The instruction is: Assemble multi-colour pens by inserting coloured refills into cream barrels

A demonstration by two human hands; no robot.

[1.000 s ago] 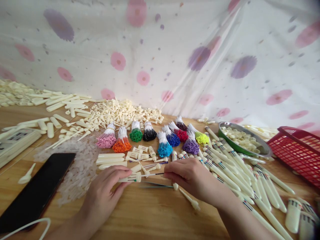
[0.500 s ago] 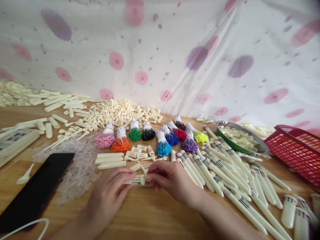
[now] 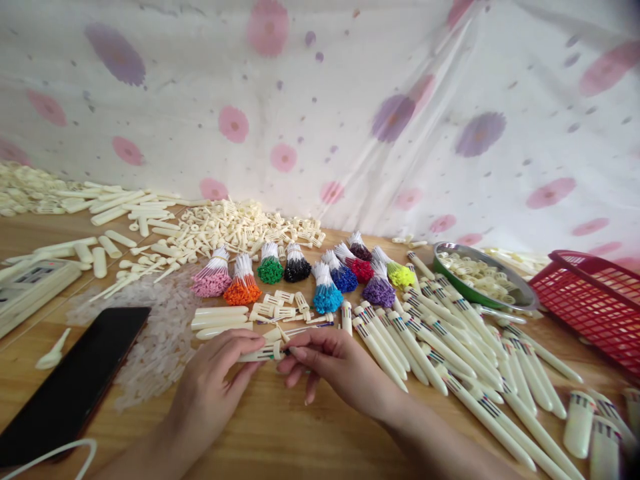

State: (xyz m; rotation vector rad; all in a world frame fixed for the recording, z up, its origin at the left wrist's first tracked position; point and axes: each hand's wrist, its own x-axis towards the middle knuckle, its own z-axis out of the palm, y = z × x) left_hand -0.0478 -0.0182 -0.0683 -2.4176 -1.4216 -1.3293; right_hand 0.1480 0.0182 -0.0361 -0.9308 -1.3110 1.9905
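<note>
Fingers of the left hand cover 1 end of the slotted cream plastic barrel; whether the right hand pinches anything at the other can't be made out! The glossy black rectangular phone meets the left edge, the red plastic lattice basket the right, 2 bare forearms the bottom, all cut off.

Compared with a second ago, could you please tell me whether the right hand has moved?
Yes, the right hand has moved left: it was mostly right of the light-blue bundle and now sits in front of it, beside the left hand.
</note>
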